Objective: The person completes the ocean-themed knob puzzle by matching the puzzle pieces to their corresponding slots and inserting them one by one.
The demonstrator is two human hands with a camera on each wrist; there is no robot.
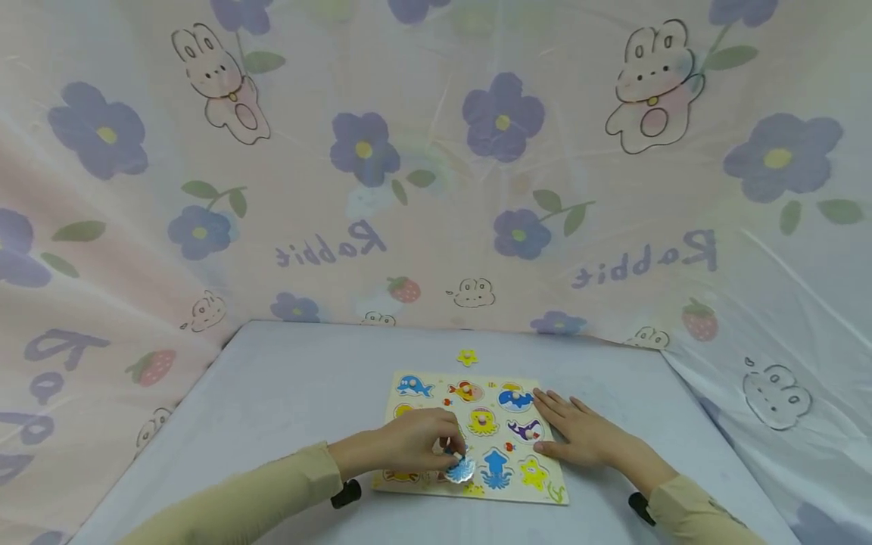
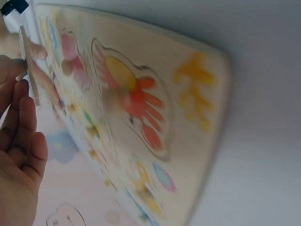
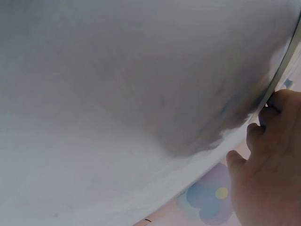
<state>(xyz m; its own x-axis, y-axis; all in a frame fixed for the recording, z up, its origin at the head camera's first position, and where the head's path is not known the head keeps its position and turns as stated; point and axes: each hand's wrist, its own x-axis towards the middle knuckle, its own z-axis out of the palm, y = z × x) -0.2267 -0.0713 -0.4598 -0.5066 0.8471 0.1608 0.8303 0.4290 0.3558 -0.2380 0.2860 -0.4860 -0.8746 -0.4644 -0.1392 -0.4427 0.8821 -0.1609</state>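
My left hand (image 1: 425,443) pinches a blue puzzle piece (image 1: 460,471) by its knob, over the near part of a wooden peg puzzle board (image 1: 443,406). Seen edge-on in the left wrist view, that puzzle piece (image 2: 31,70) stands tilted between thumb and fingers. My right hand (image 1: 587,437) lies with its fingers spread at the board's right edge, fingertips on the rim. A red crab piece (image 2: 141,101) with a knob sits in the board. Beside the held piece, a blue squid picture (image 1: 496,469) and a yellow starfish picture (image 1: 534,474) show no knobs.
Beyond the board's far edge, a small yellow star piece (image 1: 467,356) lies on the white table (image 1: 306,378). Whale, fish and octopus pieces fill the board's farther rows. A patterned curtain (image 1: 436,197) surrounds the table at the back and sides.
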